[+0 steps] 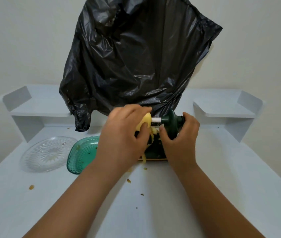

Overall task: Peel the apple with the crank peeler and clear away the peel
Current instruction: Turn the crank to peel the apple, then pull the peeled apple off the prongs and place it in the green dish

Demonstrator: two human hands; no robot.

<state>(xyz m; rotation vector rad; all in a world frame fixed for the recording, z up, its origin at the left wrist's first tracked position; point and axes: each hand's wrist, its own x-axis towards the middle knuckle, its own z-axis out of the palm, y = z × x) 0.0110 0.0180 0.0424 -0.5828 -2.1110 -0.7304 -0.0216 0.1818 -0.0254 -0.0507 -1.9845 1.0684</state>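
A pale yellow peeled apple (pixel 145 121) sits at the left end of the dark green crank peeler (pixel 171 123), by its white shaft. My left hand (pixel 124 134) wraps over the apple from the near side and grips it. My right hand (pixel 181 140) clasps the peeler's round green body, thumb near the shaft. A strip of yellow peel (pixel 151 134) hangs between my hands and trails down to the peeler's base, which is mostly hidden by my hands.
A green textured dish (pixel 83 152) lies left of the peeler, a clear glass plate (pixel 48 153) further left. A black rubbish bag (pixel 136 57) hangs on the wall behind. Small peel scraps dot the white table (pixel 222 177). White shelves stand at both back corners.
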